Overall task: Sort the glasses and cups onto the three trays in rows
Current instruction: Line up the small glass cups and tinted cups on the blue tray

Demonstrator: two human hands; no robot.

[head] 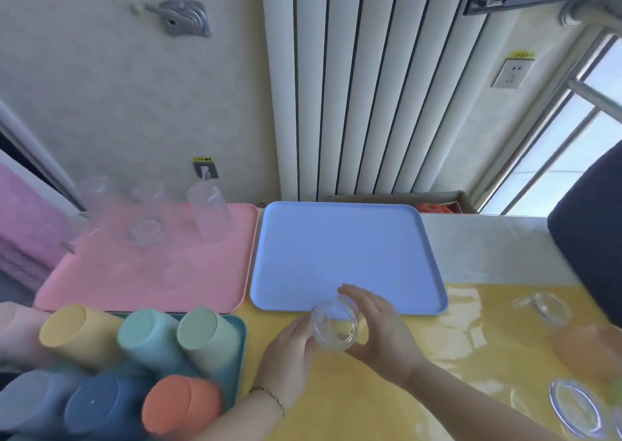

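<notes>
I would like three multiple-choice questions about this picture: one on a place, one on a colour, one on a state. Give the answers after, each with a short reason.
1. Where is the small clear glass that both hands hold?
A. on the pink tray
B. over the near edge of the blue tray
C. inside the teal tray

2. What colour is the tray that carries nothing?
A. blue
B. pink
C. teal

3. How do the coloured cups on the teal tray stand?
A. upright, mouths up
B. lying on their sides
C. upside down, bases up

Answers:
1 B, the left hand and right hand hold it at the blue tray front rim.
2 A, the pink tray bears clear glasses, the teal tray cups.
3 C, the orange cup and others show closed flat bases.
</notes>
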